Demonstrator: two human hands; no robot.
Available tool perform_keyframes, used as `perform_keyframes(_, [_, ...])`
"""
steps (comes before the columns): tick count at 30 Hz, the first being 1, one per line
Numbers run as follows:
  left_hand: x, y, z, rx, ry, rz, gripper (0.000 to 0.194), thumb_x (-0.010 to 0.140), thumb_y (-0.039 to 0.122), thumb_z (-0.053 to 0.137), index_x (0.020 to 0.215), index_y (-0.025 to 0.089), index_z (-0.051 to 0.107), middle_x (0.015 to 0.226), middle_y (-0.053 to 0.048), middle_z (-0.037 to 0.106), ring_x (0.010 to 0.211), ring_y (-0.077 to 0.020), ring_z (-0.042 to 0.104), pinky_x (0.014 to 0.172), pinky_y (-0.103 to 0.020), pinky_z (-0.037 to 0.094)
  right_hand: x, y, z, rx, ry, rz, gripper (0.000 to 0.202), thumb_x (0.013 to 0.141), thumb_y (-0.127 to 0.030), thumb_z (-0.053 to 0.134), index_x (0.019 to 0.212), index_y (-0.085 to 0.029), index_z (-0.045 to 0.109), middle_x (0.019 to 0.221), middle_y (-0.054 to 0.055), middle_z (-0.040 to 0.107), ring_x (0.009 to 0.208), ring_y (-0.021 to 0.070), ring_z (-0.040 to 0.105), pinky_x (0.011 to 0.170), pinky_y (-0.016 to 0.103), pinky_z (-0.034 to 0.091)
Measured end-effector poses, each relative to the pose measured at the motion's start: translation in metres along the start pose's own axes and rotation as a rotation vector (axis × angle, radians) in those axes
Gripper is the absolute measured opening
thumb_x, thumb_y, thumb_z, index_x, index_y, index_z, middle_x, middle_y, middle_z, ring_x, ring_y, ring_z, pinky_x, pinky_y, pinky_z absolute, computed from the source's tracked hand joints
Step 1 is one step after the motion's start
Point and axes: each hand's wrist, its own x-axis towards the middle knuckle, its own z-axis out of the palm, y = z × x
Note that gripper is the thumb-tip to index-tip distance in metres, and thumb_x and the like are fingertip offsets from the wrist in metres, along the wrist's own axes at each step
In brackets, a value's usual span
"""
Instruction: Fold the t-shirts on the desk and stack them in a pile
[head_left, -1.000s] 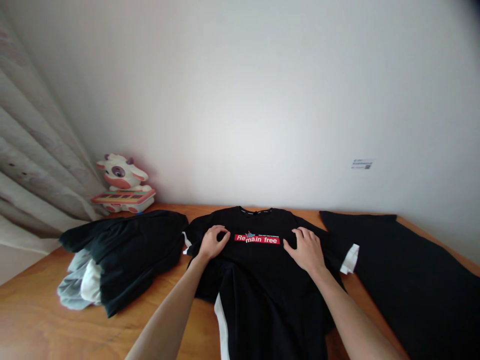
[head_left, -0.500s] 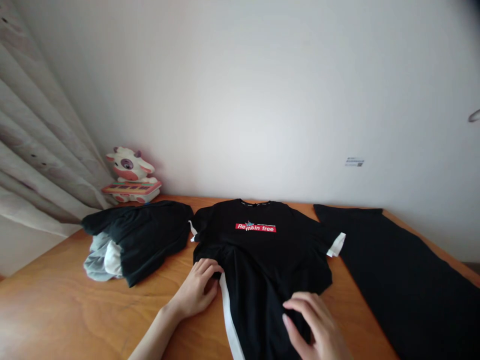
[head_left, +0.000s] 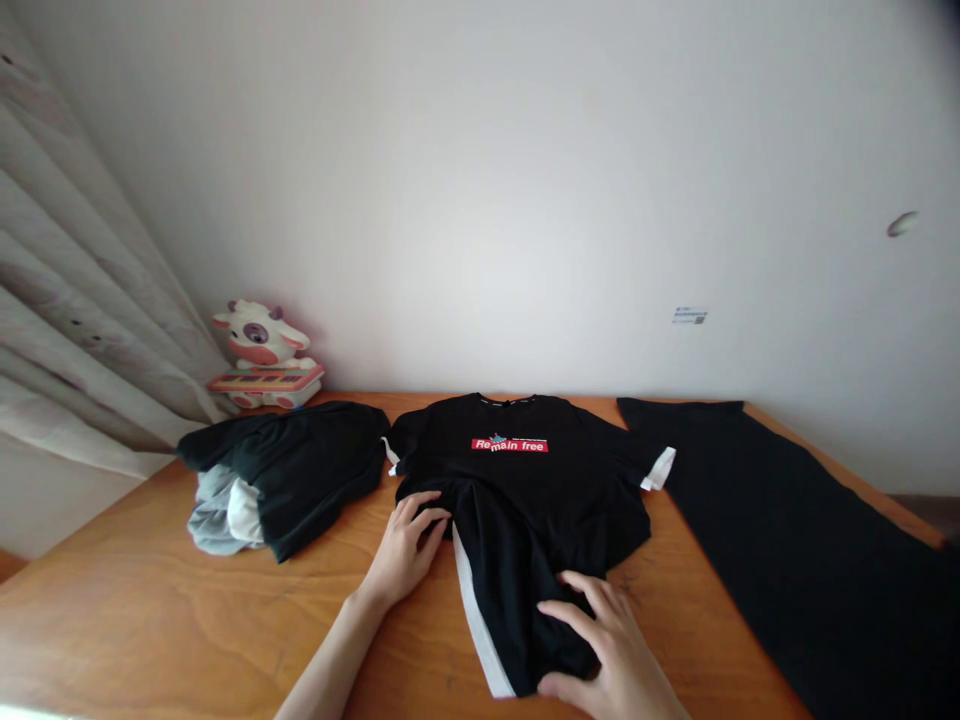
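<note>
A black T-shirt (head_left: 517, 490) with white cuffs and a red "Remain free" print lies spread on the wooden table. Over its lower front lies a black garment with a white side stripe (head_left: 510, 580), which looks like folded shorts. At the upper left corner of these shorts, my left hand (head_left: 409, 545) has its fingers and thumb closed on the cloth edge. My right hand (head_left: 607, 645) is at their lower right side, fingers spread and bent, fingertips over or against the fabric. The palm side of both hands is hidden.
Left of the shirt is a heap of black, grey and white clothes (head_left: 300, 480). A cow toy with a keyboard (head_left: 266, 355) stands behind it near the curtain (head_left: 82, 300). A long black cloth (head_left: 787, 530) covers the table's right side. The wall (head_left: 487, 200) borders the back.
My right hand has spread its fingers and the lower end of the shorts now shows beside it. My left hand stays at the upper left corner. The view has shifted slightly.
</note>
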Motion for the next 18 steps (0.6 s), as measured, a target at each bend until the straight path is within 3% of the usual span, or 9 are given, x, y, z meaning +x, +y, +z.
perform_keyframes(2, [0.0,-0.002,0.002,0.037,0.004,-0.019,0.037,0.095,0.037,0.062,0.13,0.027,0.066,0.142,-0.01,0.06,0.132,-0.0309,0.055,0.111,-0.051,0.046,0.0,0.003,0.006,0.008,0.137,-0.052,0.022,0.085,-0.041,0.076,0.107,-0.037,0.078,0.124,0.007,0.07,0.115,0.0312,0.067,0.098,0.048,0.055])
perform_keyframes(4, [0.0,-0.004,0.007,0.072,-0.003,-0.038,0.051,0.09,0.039,0.069,0.138,0.027,0.061,0.139,-0.011,0.063,0.13,-0.0333,0.056,0.11,-0.055,0.046,-0.001,0.007,0.01,0.066,0.308,-0.114,0.014,0.093,-0.036,0.067,0.103,-0.034,0.076,0.112,0.006,0.074,0.104,0.0262,0.072,0.091,0.04,0.059])
perform_keyframes(6, [0.0,-0.008,0.011,0.078,0.002,-0.041,0.038,0.091,0.036,0.068,0.128,0.028,0.069,0.129,-0.01,0.069,0.122,-0.0325,0.062,0.106,-0.055,0.048,-0.003,0.012,0.009,0.167,0.48,-0.115,0.016,0.097,-0.036,0.062,0.106,-0.03,0.073,0.106,0.005,0.076,0.098,0.0234,0.074,0.086,0.034,0.061])
perform_keyframes(9, [0.0,-0.012,0.012,0.019,0.056,-0.015,0.018,0.097,0.033,0.06,0.101,0.028,0.077,0.115,-0.007,0.073,0.109,-0.0279,0.068,0.099,-0.049,0.052,-0.008,0.02,0.006,0.311,0.656,0.052,0.023,0.1,-0.04,0.056,0.11,-0.025,0.069,0.102,0.007,0.079,0.093,0.0228,0.077,0.078,0.027,0.062])
perform_keyframes(12, [0.001,-0.014,0.004,-0.102,0.159,-0.027,0.023,0.102,0.034,0.053,0.097,0.025,0.073,0.106,-0.007,0.075,0.102,-0.0234,0.07,0.094,-0.041,0.054,-0.011,0.025,0.004,0.394,0.719,0.254,0.035,0.099,-0.051,0.054,0.109,-0.021,0.068,0.1,0.011,0.08,0.091,0.0253,0.078,0.07,0.026,0.062])
perform_keyframes(14, [0.0,-0.013,-0.002,-0.148,0.184,-0.044,0.022,0.102,0.036,0.053,0.102,0.023,0.071,0.106,-0.007,0.075,0.102,-0.0226,0.07,0.094,-0.039,0.055,-0.011,0.026,0.005,0.431,0.713,0.314,0.042,0.096,-0.057,0.054,0.108,-0.02,0.069,0.101,0.013,0.08,0.092,0.027,0.078,0.071,0.027,0.063])
perform_keyframes(16, [-0.001,-0.012,-0.005,-0.119,0.128,-0.034,0.029,0.096,0.043,0.063,0.116,0.023,0.069,0.115,-0.009,0.073,0.11,-0.0259,0.067,0.099,-0.043,0.054,-0.011,0.025,0.006,0.46,0.686,0.331,0.046,0.094,-0.061,0.055,0.108,-0.02,0.069,0.102,0.014,0.08,0.094,0.0281,0.078,0.073,0.028,0.063])
perform_keyframes(18, [-0.003,-0.009,-0.005,-0.048,0.029,-0.002,0.051,0.085,0.05,0.075,0.128,0.023,0.066,0.127,-0.012,0.07,0.12,-0.032,0.062,0.104,-0.051,0.05,-0.012,0.024,0.007,0.477,0.675,0.34,0.049,0.093,-0.064,0.055,0.108,-0.02,0.069,0.103,0.014,0.08,0.095,0.0288,0.077,0.075,0.03,0.063])
